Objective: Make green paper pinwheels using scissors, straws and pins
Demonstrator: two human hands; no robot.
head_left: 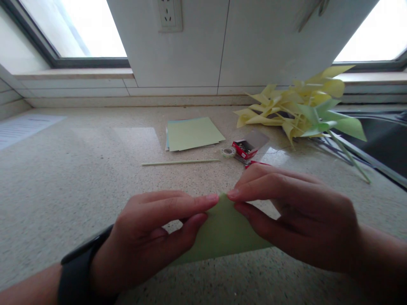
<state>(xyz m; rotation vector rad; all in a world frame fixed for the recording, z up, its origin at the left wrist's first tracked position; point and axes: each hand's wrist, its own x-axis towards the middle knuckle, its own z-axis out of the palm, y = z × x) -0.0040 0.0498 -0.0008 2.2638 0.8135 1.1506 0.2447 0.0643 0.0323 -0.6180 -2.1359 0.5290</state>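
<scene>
A pale green sheet of paper [227, 237], seemingly folded to a point at the top, is held between both hands above the counter. My left hand [155, 233], with a dark band on its wrist, pinches the left slanting edge close to the tip. On the opposite edge, my right hand [295, 212] pinches the paper just beside the tip with thumb and forefinger. Beyond the hands lies a thin pale green stick [181, 162]. A stack of green and blue paper sheets [195, 133] rests behind it.
To the right of the stack sit a tape roll [228, 152] and a red box of small metallic pieces [244, 148]. Yellow and green paper pinwheels [299, 110] are heaped at the back right, beside a sink [381, 140]. A printed sheet [25, 129] lies far left.
</scene>
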